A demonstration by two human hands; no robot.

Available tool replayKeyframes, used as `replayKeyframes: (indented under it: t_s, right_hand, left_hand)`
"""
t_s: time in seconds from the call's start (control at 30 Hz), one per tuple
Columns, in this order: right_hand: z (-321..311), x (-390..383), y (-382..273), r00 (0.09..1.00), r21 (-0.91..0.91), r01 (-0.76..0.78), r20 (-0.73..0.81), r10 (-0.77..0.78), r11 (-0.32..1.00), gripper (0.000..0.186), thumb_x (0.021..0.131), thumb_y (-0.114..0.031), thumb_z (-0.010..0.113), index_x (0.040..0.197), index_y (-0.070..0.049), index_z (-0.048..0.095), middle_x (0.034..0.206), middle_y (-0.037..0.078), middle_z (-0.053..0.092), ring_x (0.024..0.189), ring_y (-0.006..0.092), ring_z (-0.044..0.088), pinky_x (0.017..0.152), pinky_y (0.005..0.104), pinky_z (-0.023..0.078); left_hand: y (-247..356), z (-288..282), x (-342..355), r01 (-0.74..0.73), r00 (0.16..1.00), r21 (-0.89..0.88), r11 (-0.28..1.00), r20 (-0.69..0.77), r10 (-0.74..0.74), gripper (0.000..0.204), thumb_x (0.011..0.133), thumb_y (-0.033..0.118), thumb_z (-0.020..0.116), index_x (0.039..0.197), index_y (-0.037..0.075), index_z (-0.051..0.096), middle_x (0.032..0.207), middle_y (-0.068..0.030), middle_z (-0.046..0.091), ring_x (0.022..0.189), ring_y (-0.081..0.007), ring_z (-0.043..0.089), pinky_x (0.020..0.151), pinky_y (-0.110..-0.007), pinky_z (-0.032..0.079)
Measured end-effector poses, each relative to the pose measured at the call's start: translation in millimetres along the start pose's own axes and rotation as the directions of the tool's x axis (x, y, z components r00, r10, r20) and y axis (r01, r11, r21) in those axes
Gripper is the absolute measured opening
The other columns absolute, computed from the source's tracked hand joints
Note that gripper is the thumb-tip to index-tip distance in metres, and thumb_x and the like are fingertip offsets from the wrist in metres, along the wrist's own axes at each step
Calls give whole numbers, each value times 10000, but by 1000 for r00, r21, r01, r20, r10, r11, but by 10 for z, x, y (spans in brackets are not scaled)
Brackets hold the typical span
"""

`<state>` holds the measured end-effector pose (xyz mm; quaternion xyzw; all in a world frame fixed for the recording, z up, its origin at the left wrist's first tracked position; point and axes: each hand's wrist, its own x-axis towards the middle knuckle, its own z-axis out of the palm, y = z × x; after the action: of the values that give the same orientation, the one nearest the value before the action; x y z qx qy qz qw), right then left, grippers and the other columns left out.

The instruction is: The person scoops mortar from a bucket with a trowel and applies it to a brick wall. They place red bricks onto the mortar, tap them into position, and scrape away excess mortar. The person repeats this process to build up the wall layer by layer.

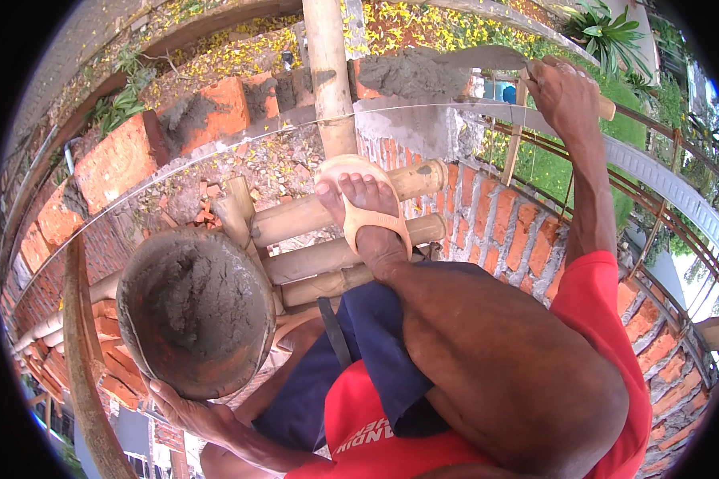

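My left hand (pixel 190 413) grips the near rim of a round mortar bucket (pixel 126 327), tilted so its inside faces up. Grey wet mortar (pixel 192 291) coats its walls and bottom. At the far right, my right hand (pixel 565 94) is closed around the wooden handle of a trowel (pixel 487 57). The trowel's blade points left, at a heap of wet mortar (pixel 411 76) spread on top of the brick wall (pixel 487 211). Left of the heap, beyond a bamboo pole, several orange bricks (pixel 120 164) stand in a row with mortar between them.
An upright bamboo pole (pixel 333 80) rises beside the wall. My sandalled foot (pixel 367 203) rests on bamboo scaffold poles (pixel 319 259). A thin string (pixel 240 142) runs along the brick row. Stacked bricks (pixel 116 359) and a wooden pole (pixel 84 359) are at the left.
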<state>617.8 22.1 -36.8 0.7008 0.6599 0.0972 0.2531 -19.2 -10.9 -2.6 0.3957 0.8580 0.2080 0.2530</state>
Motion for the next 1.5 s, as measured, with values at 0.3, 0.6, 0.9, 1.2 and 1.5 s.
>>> replayKeyframes:
  t_s: [0.3,0.6,0.9,1.2,1.5]
  right_hand:
    - [-292,123,-93,963,-8,-222,151,221,975,225,955,-281,648,1025,-74,698,1002,185,737,970,395,715,815,533,563]
    - [-71,251,-396,959,119,-146,263,110,982,280,981,-288,632,989,-17,702,904,238,714,930,433,707,806,550,564]
    - [-690,123,-469,979,205,-92,197,51,974,287,987,-343,666,941,-66,725,974,201,732,911,403,718,810,526,566]
    - [-1415,28,-1634,876,657,480,-323,-357,582,244,915,-188,770,1028,22,721,963,154,704,885,299,722,772,417,562]
    - [-1922,126,-2950,445,475,830,-252,-859,291,71,815,-134,722,776,-104,773,801,72,748,838,221,767,693,363,581]
  left_hand:
    - [69,65,-14,-19,999,46,999,-41,21,596,1072,470,539,1418,-13,585,1407,-156,590,1252,-269,575,1081,-426,450]
    - [36,35,-29,-23,998,103,994,-55,29,561,1095,446,504,1383,-23,608,1295,-133,591,1218,-251,580,1040,-430,470]
    - [264,130,-87,-30,1000,-66,997,-2,30,574,1127,451,470,1432,-22,583,1365,-136,602,1217,-220,594,1046,-384,485]
    - [250,214,-53,87,996,-588,804,67,-59,470,1140,232,467,1497,-72,492,1397,-164,642,1259,-227,631,1116,-368,504]
    - [249,217,-91,61,998,-558,828,59,-34,459,1146,240,453,1478,-70,517,1368,-160,663,1212,-205,657,1069,-348,533]
